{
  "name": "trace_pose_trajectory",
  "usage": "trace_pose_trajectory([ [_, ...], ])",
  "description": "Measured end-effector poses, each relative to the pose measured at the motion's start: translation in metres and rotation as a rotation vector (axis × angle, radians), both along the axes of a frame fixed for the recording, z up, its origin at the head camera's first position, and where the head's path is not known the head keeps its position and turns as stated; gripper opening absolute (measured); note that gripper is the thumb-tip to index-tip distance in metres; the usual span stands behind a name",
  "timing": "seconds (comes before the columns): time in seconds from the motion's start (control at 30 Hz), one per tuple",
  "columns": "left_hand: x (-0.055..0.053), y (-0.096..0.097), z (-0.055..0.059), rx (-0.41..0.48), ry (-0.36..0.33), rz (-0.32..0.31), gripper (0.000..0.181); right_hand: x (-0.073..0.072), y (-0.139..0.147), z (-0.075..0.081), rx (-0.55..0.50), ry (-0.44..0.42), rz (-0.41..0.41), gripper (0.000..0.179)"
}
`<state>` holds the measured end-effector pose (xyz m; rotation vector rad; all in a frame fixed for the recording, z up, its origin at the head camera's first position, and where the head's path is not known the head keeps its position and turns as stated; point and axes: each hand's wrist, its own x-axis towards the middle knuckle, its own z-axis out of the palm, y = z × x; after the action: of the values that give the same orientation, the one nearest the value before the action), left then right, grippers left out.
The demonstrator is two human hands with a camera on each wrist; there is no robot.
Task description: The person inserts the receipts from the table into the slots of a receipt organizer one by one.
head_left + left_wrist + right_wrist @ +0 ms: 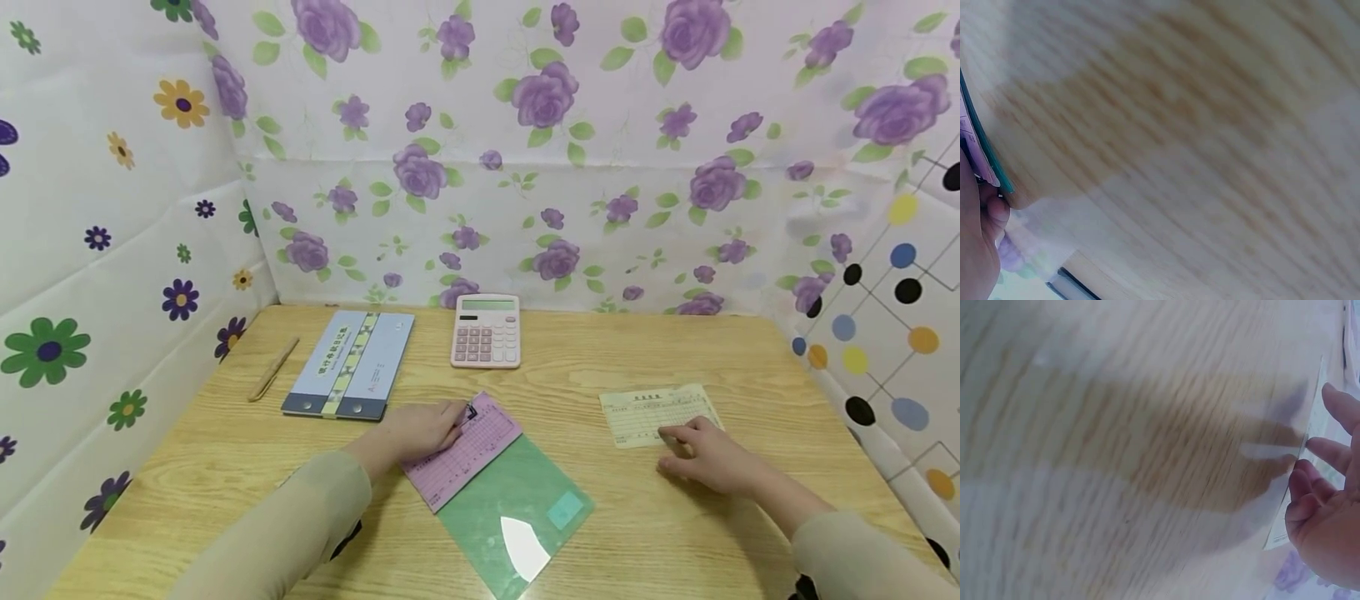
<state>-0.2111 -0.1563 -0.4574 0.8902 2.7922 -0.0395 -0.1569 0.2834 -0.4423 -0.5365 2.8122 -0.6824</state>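
A translucent green clipboard [517, 492] lies slanted on the table, with a pink printed form [461, 458] across its top end. My left hand [427, 429] grips that end by the dark clip [471, 412]; in the left wrist view, curled fingers [999, 211] meet the edge of the green board [999, 167]. To the right lies a pale yellow printed slip [645, 412]. My right hand [705, 457] is over its lower right part, the index finger extended and touching the paper. In the right wrist view the slip [1280, 526] appears nearly edge-on beside the fingers.
Toward the back left lie a blue-grey account book [348, 362] with a patterned band and a brown pen-like stick [273, 369]. A pink calculator [486, 331] is at the back middle. Flower-printed cloth [487, 225] hangs along the table's far edge.
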Motion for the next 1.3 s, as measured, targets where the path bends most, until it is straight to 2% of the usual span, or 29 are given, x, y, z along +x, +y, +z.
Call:
trace_pose_trajectory([
  [0.13, 0.001, -0.001, 0.0, 0.003, 0.011, -0.013, 0.053, -0.003, 0.003, 0.005, -0.013, 0.045, -0.001, 0.06],
  [0.27, 0.001, -0.001, 0.001, 0.013, 0.008, -0.015, 0.053, -0.016, 0.019, 0.006, -0.012, 0.086, -0.035, 0.055],
  [0.5, 0.002, 0.0, 0.0, 0.01, 0.003, 0.0, 0.053, -0.041, 0.048, -0.004, 0.007, 0.039, -0.072, 0.058],
  [0.7, 0.003, 0.002, 0.001, 0.02, 0.026, -0.018, 0.052, -0.053, 0.062, -0.015, 0.039, 0.027, -0.076, 0.058],
  [0.9, 0.002, 0.0, 0.001, 0.004, 0.034, -0.016, 0.052, -0.056, 0.06, -0.013, 0.0, 0.004, -0.077, 0.055],
  [1.1, 0.002, 0.0, 0.001, 0.016, 0.023, -0.01, 0.053, -0.053, 0.057, -0.006, -0.02, -0.052, -0.115, 0.054],
  [1.3, 0.002, 0.0, 0.001, 0.01, 0.019, -0.002, 0.053, -0.056, 0.057, -0.009, -0.019, -0.019, -0.165, 0.054],
])
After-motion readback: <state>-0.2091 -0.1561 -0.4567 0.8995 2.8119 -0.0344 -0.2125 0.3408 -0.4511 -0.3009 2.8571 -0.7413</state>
